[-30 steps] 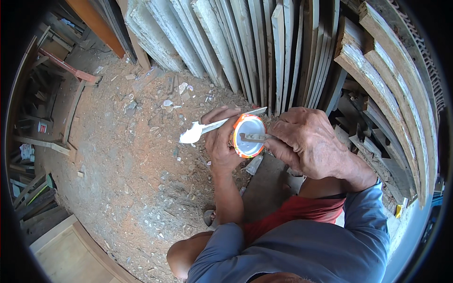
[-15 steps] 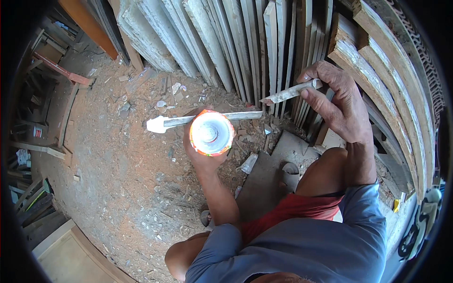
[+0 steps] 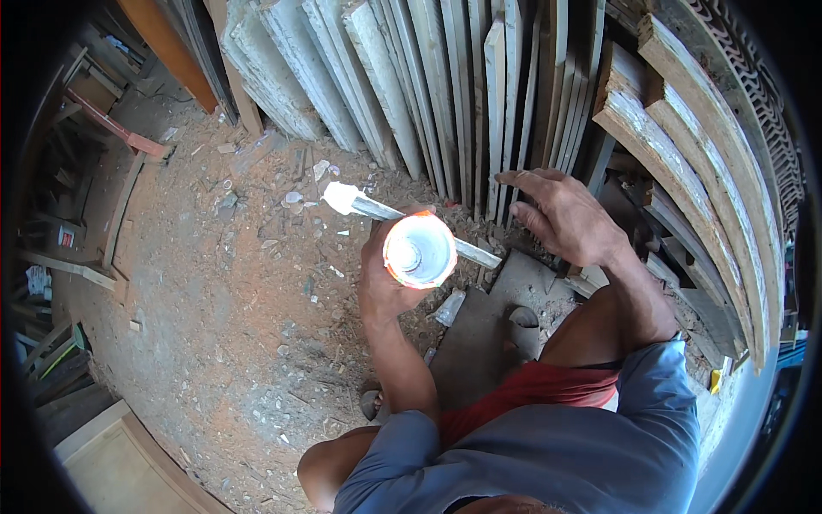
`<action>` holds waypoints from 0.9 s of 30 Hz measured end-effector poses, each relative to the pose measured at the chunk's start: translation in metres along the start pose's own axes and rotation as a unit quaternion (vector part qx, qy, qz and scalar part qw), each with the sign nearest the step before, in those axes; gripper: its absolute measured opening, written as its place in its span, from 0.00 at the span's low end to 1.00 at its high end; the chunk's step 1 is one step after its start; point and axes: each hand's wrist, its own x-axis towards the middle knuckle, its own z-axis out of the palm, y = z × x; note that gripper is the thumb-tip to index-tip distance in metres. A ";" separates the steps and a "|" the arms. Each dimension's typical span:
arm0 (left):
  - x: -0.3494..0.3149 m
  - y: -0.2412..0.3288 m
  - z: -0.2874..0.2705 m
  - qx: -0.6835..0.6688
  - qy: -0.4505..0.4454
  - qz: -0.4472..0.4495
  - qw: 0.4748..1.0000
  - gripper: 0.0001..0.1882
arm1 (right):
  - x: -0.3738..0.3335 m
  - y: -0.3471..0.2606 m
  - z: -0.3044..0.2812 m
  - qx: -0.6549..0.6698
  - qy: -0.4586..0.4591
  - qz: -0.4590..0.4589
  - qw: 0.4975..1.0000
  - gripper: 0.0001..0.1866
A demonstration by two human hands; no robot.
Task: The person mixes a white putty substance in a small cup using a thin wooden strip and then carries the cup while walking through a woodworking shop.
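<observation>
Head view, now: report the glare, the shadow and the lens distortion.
In the head view, the cup in the left hand glares nearly white inside, and the stick's white tip is washed out; in the head view, gaps between the upright boards sink into shadow; in the head view, the boards at right look bowed near the black fisheye rim.

This looks like a woodworking workshop or timber store: long boards [image 3: 374, 73] stand on edge in a row across the top of the frame, thick slabs [image 3: 655, 141] with rough edges line the upper right, a brown plank [image 3: 171, 56] leans at upper left, a framed wooden panel [image 3: 111, 467] fills the lower left, and pale scraps [image 3: 294, 197] litter the dusty floor [image 3: 214, 300].
</observation>
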 end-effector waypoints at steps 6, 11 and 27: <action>0.014 0.016 0.025 -0.034 -0.011 0.042 0.998 0.37 | 0.009 -0.012 0.059 0.394 -0.097 -0.002 0.914 0.16; 0.017 0.017 0.015 0.055 -0.033 0.100 0.993 0.40 | 0.016 -0.009 0.043 0.453 -0.050 0.062 0.888 0.12; 0.005 -0.002 -0.013 0.265 0.125 0.030 0.956 0.34 | 0.001 -0.020 -0.004 0.083 -0.005 -0.118 0.989 0.19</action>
